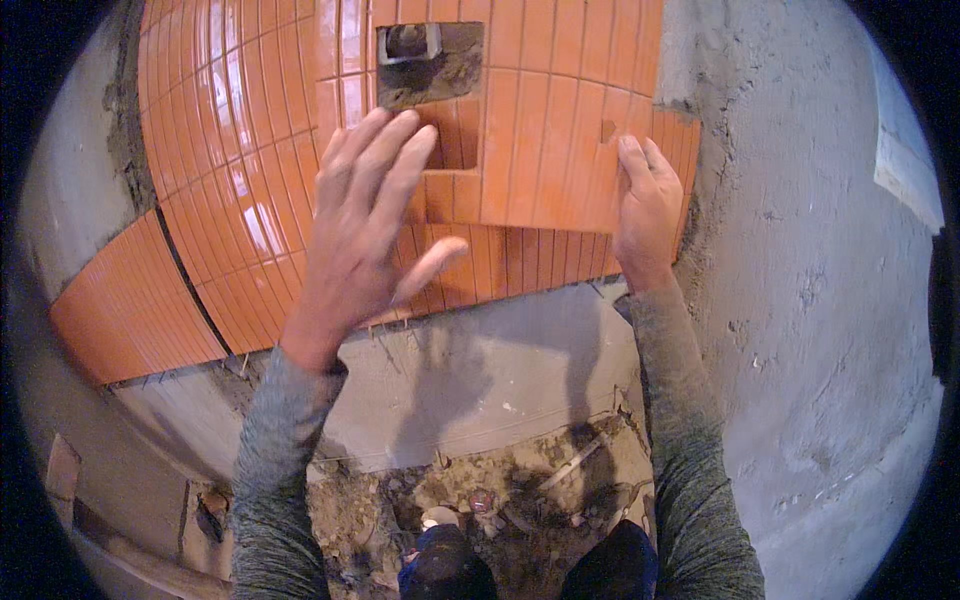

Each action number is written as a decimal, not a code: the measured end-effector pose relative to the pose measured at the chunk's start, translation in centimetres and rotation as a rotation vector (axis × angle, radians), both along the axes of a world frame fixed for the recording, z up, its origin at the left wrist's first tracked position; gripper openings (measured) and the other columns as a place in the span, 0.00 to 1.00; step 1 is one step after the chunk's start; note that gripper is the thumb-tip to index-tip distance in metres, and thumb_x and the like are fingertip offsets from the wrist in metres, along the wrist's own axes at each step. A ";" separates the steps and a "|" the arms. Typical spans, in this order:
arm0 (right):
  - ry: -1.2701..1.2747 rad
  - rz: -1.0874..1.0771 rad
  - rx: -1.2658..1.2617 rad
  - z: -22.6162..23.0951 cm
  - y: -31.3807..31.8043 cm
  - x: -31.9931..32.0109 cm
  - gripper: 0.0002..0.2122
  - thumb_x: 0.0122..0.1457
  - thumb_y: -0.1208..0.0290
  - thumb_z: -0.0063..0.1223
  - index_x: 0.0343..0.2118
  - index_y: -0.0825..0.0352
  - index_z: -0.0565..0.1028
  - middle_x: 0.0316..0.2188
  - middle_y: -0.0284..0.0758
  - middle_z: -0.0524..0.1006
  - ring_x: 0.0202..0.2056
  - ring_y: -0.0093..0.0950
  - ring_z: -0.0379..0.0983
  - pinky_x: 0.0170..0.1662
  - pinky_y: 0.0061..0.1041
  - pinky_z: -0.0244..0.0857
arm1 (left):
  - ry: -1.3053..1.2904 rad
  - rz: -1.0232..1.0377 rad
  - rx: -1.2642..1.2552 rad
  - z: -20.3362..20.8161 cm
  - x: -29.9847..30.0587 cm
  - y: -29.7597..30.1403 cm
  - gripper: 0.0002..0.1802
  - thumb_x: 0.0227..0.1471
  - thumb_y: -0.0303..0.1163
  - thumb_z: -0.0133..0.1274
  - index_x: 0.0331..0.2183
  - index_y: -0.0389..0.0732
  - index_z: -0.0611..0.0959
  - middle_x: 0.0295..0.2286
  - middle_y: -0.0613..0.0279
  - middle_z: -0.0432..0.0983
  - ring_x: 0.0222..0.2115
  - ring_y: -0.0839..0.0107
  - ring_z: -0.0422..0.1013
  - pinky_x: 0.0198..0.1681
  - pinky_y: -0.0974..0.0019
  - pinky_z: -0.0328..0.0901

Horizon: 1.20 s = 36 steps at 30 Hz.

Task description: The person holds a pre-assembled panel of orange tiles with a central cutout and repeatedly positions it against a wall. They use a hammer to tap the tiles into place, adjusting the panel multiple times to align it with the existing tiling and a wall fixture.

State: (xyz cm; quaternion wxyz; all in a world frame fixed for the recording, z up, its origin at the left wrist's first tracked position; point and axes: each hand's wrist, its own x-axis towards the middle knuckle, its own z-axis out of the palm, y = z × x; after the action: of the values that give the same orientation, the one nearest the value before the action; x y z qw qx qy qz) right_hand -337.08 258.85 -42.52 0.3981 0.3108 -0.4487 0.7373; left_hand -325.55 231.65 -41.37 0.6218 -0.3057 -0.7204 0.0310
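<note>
A glossy orange tile [545, 150] with grooved lines stands out slightly over the orange tiling on the wall, its lower edge casting a shadow. Through a rectangular cutout in it, a pale electrical box [408, 44] shows in rough mortar, with orange tile visible lower in the opening. My left hand [360, 210] is open in front of the cutout's left side, fingers spread and thumb stretched out. Whether it touches the tile, I cannot tell. At the tile's right edge, my right hand [648, 205] is closed on it; part of its grip is hidden.
Glossy orange wall tiles [230, 170] extend to the left. Bare grey plaster [820, 280] covers the wall at right. Below the tiling is a smooth grey strip [470, 380], then rubble-strewn ground [500, 500] around my legs. Boards [150, 560] lie at lower left.
</note>
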 end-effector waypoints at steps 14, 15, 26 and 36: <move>0.096 0.166 -0.029 11.9 -2.5 -10.8 0.17 0.66 0.69 0.56 0.47 0.83 0.75 0.40 0.37 0.80 0.42 0.23 0.74 0.45 0.23 0.69 | -0.003 0.344 -0.146 9.3 -8.6 -2.1 0.42 0.46 0.38 0.67 0.62 0.42 0.70 0.53 0.61 0.74 0.57 0.61 0.69 0.73 0.42 0.38; 0.085 0.193 -0.039 12.1 -3.0 -11.3 0.15 0.66 0.69 0.56 0.45 0.81 0.76 0.39 0.36 0.80 0.41 0.22 0.74 0.44 0.23 0.69 | -0.015 0.369 -0.146 9.4 -8.7 -2.5 0.42 0.47 0.38 0.66 0.62 0.42 0.70 0.53 0.61 0.74 0.57 0.61 0.69 0.73 0.42 0.38; 0.047 0.199 0.009 13.1 -4.2 -12.3 0.09 0.66 0.73 0.56 0.43 0.74 0.79 0.36 0.28 0.79 0.36 0.15 0.72 0.39 0.18 0.68 | -0.033 0.441 -0.120 9.6 -10.0 -3.2 0.43 0.47 0.42 0.66 0.63 0.45 0.71 0.51 0.62 0.73 0.55 0.63 0.69 0.72 0.40 0.41; 0.038 0.124 0.007 13.1 -4.1 -12.2 0.11 0.66 0.72 0.57 0.45 0.76 0.80 0.36 0.28 0.79 0.36 0.16 0.72 0.39 0.18 0.67 | -0.063 0.457 -0.123 9.7 -10.2 -3.0 0.44 0.49 0.46 0.64 0.65 0.47 0.68 0.51 0.61 0.70 0.57 0.63 0.67 0.72 0.40 0.42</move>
State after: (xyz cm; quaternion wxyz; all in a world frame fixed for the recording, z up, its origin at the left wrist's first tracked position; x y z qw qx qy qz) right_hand -349.29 254.75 -29.41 0.3592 0.3531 -0.4236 0.7529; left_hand -335.78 228.60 -31.70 0.5562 -0.1725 -0.7866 0.2052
